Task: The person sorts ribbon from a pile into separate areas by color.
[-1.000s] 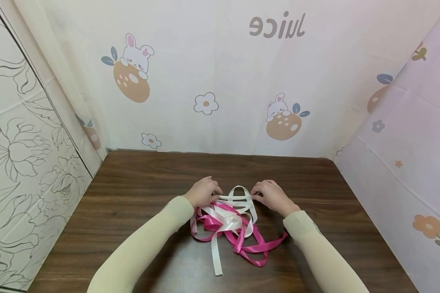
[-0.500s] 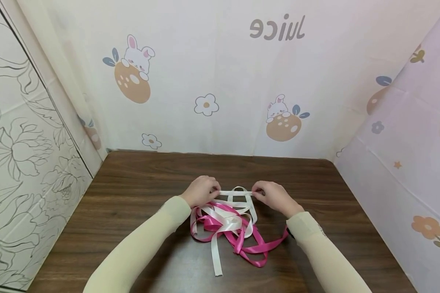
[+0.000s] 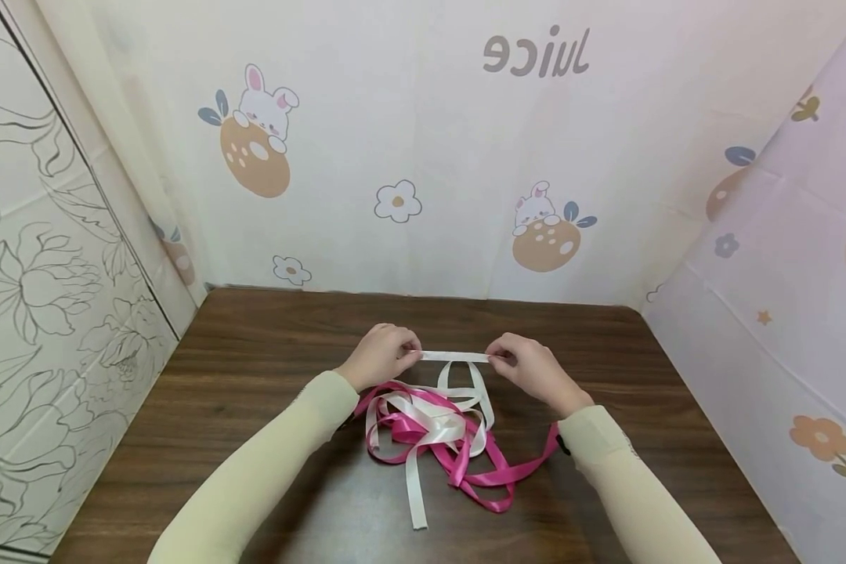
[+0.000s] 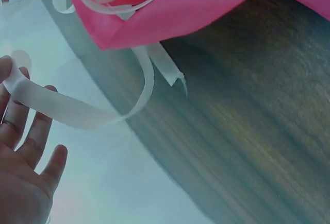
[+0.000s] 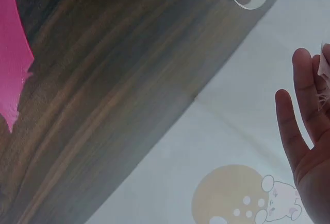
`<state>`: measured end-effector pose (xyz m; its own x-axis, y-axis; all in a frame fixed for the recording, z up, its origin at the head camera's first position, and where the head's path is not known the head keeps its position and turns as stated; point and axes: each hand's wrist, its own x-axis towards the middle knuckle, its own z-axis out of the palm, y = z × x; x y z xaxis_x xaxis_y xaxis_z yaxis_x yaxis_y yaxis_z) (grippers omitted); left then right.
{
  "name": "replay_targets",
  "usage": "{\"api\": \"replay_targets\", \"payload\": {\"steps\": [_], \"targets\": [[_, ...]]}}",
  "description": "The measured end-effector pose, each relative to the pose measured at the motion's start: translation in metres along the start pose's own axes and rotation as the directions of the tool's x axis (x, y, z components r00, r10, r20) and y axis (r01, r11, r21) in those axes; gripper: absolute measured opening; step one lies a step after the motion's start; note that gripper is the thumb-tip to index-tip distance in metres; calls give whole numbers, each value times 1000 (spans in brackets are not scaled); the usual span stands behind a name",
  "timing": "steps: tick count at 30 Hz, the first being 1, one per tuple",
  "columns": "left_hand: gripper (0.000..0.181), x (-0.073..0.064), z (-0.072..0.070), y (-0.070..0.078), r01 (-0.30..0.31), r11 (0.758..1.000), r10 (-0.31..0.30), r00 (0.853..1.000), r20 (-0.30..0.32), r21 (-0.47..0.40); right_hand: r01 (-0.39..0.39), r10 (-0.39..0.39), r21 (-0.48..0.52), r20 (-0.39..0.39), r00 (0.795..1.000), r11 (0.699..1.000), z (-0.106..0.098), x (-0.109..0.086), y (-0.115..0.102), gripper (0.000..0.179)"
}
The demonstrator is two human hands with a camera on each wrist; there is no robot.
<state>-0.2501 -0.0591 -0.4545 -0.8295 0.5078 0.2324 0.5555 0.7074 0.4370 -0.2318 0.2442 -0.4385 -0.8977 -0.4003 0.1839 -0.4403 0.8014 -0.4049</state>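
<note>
Between my two hands a white ribbon (image 3: pixel 454 356) is stretched straight above the far side of a ribbon pile. My left hand (image 3: pixel 384 354) pinches it on one side; in the left wrist view the white ribbon (image 4: pixel 62 105) runs from thumb and fingertips and curves back to the pile. My right hand (image 3: pixel 531 370) pinches the other side, and its frayed end (image 5: pixel 324 74) shows at the fingertips in the right wrist view. Below lies the tangle of white ribbon and pink ribbon (image 3: pixel 511 475), one white tail (image 3: pixel 415 489) reaching toward the front.
The ribbons lie on a dark wood-grain table (image 3: pixel 268 345). Behind it hangs a pale printed curtain (image 3: pixel 338 141), with another curtain (image 3: pixel 768 368) on the right and a flower-patterned panel (image 3: pixel 35 298) on the left. A pink ribbon end (image 5: pixel 13 74) lies near the right wrist.
Both hands have moved away from the body and slightly apart, lifting the white ribbon off the pile into a straight stretch. The rest of the tangle has stayed almost the same.
</note>
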Motion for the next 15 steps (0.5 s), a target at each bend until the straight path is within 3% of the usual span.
{"api": "replay_targets", "payload": {"steps": [8,15], "targets": [[11,-2,-9,2,16,999,-18,998,-59,-32,66,-62,34,-105,992,997,-15,0,3,9],[9,-5,-21,3,0,998,-8,991,-132,-59,79,-67,84,-137,988,993,-26,-1,8,10]]}}
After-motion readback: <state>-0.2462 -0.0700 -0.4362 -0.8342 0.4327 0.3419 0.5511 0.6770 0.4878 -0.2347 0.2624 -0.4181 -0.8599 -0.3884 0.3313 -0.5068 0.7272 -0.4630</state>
